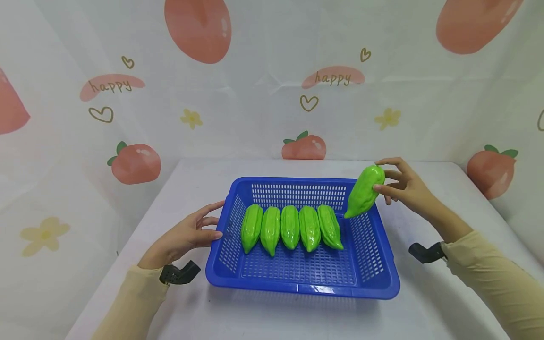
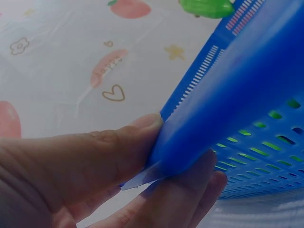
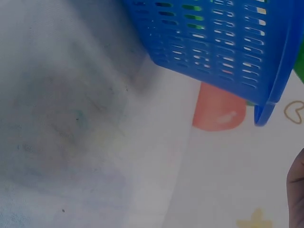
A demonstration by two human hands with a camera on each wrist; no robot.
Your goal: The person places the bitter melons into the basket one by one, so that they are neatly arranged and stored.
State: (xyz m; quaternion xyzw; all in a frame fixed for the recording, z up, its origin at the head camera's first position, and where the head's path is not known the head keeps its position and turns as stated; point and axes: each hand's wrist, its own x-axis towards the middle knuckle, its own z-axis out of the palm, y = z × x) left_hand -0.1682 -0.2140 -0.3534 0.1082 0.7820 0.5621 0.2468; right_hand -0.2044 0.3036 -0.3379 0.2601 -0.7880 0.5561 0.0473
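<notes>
A blue plastic basket (image 1: 303, 288) with slotted walls stands on the white table. Inside it, several glossy green bitter gourds (image 1: 290, 227) lie side by side in a row, tapered ends toward me. My left hand (image 1: 187, 238) pinches the basket's left rim; in the left wrist view the thumb (image 2: 118, 147) lies on the inner side and the fingers (image 2: 185, 190) outside and below. Over the back right corner, my right hand (image 1: 403, 186) holds another bitter gourd (image 1: 364, 191) near its thick end, its tip hanging down inside the rim. The right wrist view shows only an edge of that hand.
A white cloth printed with peaches (image 1: 136, 163), hearts and flowers hangs behind and beside the table (image 1: 425, 283). Both wrists wear black camera mounts (image 1: 180, 274). Inside the basket, bare floor (image 1: 297, 273) shows in front of the row and to its right.
</notes>
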